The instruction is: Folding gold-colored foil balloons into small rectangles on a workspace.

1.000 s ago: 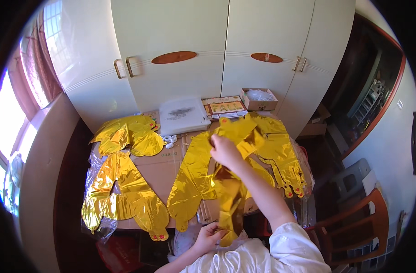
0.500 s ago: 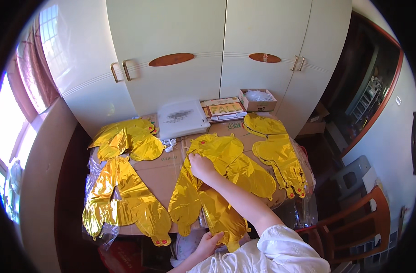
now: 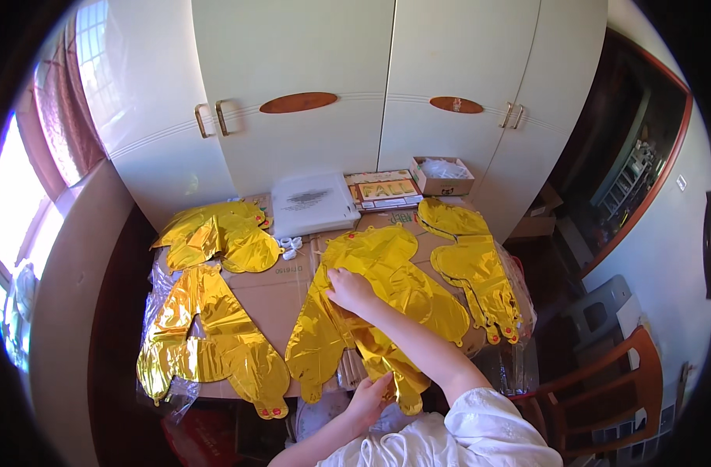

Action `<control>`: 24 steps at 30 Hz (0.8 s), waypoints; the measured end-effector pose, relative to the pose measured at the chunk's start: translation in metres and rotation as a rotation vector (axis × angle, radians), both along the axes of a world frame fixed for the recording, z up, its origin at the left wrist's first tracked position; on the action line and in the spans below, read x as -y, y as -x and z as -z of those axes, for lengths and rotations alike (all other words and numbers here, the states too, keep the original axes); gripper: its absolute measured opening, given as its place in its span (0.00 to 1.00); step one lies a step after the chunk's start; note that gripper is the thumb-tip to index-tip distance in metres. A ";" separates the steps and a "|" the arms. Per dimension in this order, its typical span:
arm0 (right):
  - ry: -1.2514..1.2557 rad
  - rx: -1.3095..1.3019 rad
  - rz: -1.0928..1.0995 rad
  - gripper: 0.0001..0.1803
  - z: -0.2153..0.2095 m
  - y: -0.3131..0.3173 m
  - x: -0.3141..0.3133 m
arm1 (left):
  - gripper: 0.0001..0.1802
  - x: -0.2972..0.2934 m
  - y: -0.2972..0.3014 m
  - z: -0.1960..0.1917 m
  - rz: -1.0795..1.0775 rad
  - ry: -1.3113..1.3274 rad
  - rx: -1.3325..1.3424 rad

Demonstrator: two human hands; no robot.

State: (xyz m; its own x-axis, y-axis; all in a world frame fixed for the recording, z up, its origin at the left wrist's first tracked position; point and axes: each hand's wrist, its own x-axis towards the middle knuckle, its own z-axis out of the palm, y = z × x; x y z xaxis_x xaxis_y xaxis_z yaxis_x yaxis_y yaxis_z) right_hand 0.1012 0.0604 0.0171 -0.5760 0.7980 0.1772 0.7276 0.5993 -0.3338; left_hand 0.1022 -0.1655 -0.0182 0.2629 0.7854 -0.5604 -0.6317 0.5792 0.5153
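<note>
A flat, uninflated gold foil balloon point(image 3: 417, 292) lies creased across the middle of the table in front of me. My right hand point(image 3: 350, 291) reaches over it, fingers apart and resting on the foil near its upper left part. At the table's front edge, my left hand point(image 3: 370, 398) pinches the balloon's lower end, with the thumb on top and the fingers partly hidden. To the left lies an A-shaped gold foil balloon point(image 3: 250, 346). Another gold balloon point(image 3: 250, 245) is folded behind it, and one more point(image 3: 488, 272) lies at the right.
Cardboard point(image 3: 266, 292) covers the table. Along its back stand a white translucent packet point(image 3: 312, 204), a flat printed box point(image 3: 382, 191) and a small open box point(image 3: 442, 185) with clear plastic inside. White ribbon rolls point(image 3: 291, 247) lie nearby. A wooden chair point(image 3: 643, 381) stands at the right.
My right hand has shifted slightly down and right, its fingers loosening on the foil. My left hand has risen a little with the balloon's lower end, and the foil between the hands has shifted.
</note>
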 end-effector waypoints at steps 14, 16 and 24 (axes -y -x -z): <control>0.137 -0.483 0.373 0.21 -0.042 -0.223 0.091 | 0.11 -0.070 -0.045 -0.019 -0.114 0.011 0.171; 0.346 -0.702 0.482 0.20 -0.003 -0.254 0.103 | 0.12 -0.070 -0.048 -0.018 -0.085 0.013 0.135; -0.029 -0.115 0.148 0.27 0.005 -0.244 0.085 | 0.15 -0.046 -0.024 -0.019 0.020 0.003 0.098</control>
